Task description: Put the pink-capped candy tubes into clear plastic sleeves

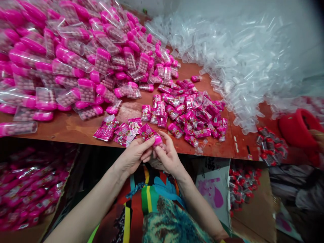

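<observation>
Over the table's front edge, my left hand (140, 149) and my right hand (167, 152) meet around a small pink-capped container (157, 139). Fingers of both hands are closed on it, and its lower part is mostly hidden by them. Just behind the fingertips lies a pink printed wrapper (146, 131); whether it touches the container I cannot tell. More flat wrappers (106, 128) lie left of my hands. Behind and to the right is a pile of small pink wrapped packs (187, 111).
Pink-capped containers of beads (76, 60) heap at the left and clear empty containers (227, 57) at the back right of the brown table (129, 109). Red-capped pieces (272, 146) sit right, beside a red sleeve (298, 130). Filled boxes stand below the edge.
</observation>
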`<state>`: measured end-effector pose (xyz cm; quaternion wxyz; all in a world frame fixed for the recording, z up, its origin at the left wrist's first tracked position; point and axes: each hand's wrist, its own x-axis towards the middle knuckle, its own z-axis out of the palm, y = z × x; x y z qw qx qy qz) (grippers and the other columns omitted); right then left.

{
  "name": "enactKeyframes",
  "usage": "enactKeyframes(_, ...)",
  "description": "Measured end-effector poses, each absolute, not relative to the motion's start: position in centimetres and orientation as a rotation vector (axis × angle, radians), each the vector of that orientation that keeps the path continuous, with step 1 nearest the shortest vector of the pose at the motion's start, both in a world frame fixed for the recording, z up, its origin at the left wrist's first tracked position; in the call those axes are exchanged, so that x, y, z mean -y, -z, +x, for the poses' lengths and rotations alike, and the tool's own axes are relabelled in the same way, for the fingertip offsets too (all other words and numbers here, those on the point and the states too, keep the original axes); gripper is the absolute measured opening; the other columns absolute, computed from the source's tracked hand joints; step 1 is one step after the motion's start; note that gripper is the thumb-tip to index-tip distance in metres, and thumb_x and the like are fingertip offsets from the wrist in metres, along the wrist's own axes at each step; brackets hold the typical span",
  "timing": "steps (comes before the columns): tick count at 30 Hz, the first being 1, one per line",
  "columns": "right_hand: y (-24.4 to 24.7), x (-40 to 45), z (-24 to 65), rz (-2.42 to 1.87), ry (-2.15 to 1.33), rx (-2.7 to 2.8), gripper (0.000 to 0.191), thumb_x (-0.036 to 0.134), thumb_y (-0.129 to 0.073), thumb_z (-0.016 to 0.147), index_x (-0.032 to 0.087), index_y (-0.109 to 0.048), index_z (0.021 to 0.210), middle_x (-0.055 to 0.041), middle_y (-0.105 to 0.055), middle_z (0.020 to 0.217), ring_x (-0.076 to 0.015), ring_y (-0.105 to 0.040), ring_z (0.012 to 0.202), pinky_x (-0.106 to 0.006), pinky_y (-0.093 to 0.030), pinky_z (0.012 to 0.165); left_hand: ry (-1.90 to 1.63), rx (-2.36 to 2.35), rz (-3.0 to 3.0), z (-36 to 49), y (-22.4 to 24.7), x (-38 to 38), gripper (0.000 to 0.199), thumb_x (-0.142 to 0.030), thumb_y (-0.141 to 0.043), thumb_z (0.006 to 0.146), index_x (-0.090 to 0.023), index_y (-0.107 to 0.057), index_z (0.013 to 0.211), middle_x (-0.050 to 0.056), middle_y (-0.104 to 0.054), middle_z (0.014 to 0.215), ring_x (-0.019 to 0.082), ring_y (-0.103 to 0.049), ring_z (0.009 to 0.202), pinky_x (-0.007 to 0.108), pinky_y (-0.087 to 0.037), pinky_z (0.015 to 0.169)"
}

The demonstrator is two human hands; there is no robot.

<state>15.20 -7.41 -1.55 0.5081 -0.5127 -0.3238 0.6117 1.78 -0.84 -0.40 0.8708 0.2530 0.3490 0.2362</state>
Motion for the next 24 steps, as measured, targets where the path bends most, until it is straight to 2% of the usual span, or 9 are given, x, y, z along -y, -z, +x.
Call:
enactKeyframes(4,1.0,7.4,15.3,-1.043,-1.671,0.704,0.067,0.044,-0.055,0.092,0.029,-0.02,0.147,0.0073,-0.055,0.063,-0.0041,-0.025,0.037,-0.015,-0.022,0.036,-0.466,-0.688,0.528,1.4,0.5,0.9,0.032,-0.039,-0.068,0.083,-0.013,-0.065,0.066,-0.007,-0.035,0.041,0.002,-0.02,0.037,0.016,-0.022,0.037)
enactKeyframes(8,0.9,7.4,15.5,-0.904,-1.807,0.688,0.064,0.045,-0.047,0.096,0.033,-0.016,0.15,0.0079,-0.055,0.064,-0.0026,-0.013,0.034,-0.014,-0.015,0.033,-0.443,-0.663,0.551,1.0,0.5,0.8,0.038,-0.043,-0.069,0.081,-0.013,-0.064,0.059,-0.005,-0.035,0.039,0.003,-0.025,0.037,0.016,-0.024,0.037)
enactKeyframes(11,0.9,7.4,15.5,-1.084,-1.644,0.852,0.064,0.041,-0.05,0.095,0.031,-0.02,0.15,0.0053,-0.057,0.068,-0.0055,-0.03,0.039,-0.016,-0.031,0.039,-0.467,-0.685,0.545,1.2,0.6,0.7,0.034,-0.041,-0.071,0.079,-0.013,-0.063,0.062,-0.006,-0.036,0.039,0.003,-0.025,0.036,0.016,-0.023,0.036)
enactKeyframes(13,1.0,7.3,15.6,-1.297,-1.407,1.042,0.062,0.036,-0.055,0.093,0.028,-0.029,0.149,0.0003,-0.061,0.077,-0.0107,-0.049,0.054,-0.024,-0.046,0.054,-0.505,-0.716,0.523,1.6,0.9,0.8,0.032,-0.039,-0.072,0.079,-0.014,-0.061,0.063,-0.008,-0.033,0.038,0.002,-0.022,0.035,0.015,-0.022,0.035)
enactKeyframes(15,1.1,7.3,15.6,-1.452,-1.219,1.187,0.059,0.033,-0.059,0.09,0.026,-0.038,0.145,-0.0046,-0.064,0.089,-0.0161,-0.058,0.07,-0.031,-0.05,0.068,-0.542,-0.753,0.485,2.1,1.2,0.9,0.033,-0.038,-0.073,0.079,-0.015,-0.057,0.063,-0.01,-0.031,0.039,0.001,-0.018,0.034,0.015,-0.02,0.034)
enactKeyframes(17,1.1,7.2,15.7,-1.479,-1.194,1.182,0.057,0.034,-0.06,0.09,0.026,-0.041,0.143,-0.005,-0.064,0.089,-0.0165,-0.058,0.07,-0.031,-0.05,0.067,-0.556,-0.782,0.448,2.4,1.3,1.2,0.032,-0.039,-0.074,0.078,-0.014,-0.057,0.065,-0.01,-0.034,0.041,0.0,-0.018,0.033,0.014,-0.017,0.033)
enactKeyframes(19,1.1,7.0,15.7,-1.385,-1.332,1.018,0.057,0.036,-0.057,0.091,0.026,-0.038,0.144,-0.0003,-0.06,0.076,-0.0124,-0.051,0.057,-0.025,-0.046,0.054,-0.541,-0.772,0.447,2.6,1.2,1.4,0.031,-0.04,-0.072,0.079,-0.013,-0.06,0.069,-0.006,-0.046,0.046,0.0,-0.022,0.033,0.014,-0.017,0.033)
enactKeyframes(21,1.0,6.8,15.6,-1.224,-1.539,0.811,0.059,0.04,-0.053,0.093,0.028,-0.031,0.146,0.0059,-0.053,0.063,-0.0072,-0.035,0.042,-0.018,-0.034,0.04,-0.514,-0.73,0.484,2.6,0.9,1.6,0.033,-0.042,-0.069,0.082,-0.012,-0.063,0.071,-0.001,-0.057,0.053,0.0,-0.026,0.033,0.015,-0.018,0.034)
enactKeyframes(24,0.9,6.5,15.6,-1.063,-1.717,0.623,0.059,0.042,-0.05,0.094,0.029,-0.026,0.147,0.0095,-0.049,0.058,-0.0032,-0.016,0.035,-0.014,-0.017,0.034,-0.493,-0.702,0.53,2.5,0.7,1.8,0.033,-0.042,-0.067,0.083,-0.011,-0.065,0.073,0.001,-0.06,0.058,-0.001,-0.028,0.034,0.015,-0.021,0.035)
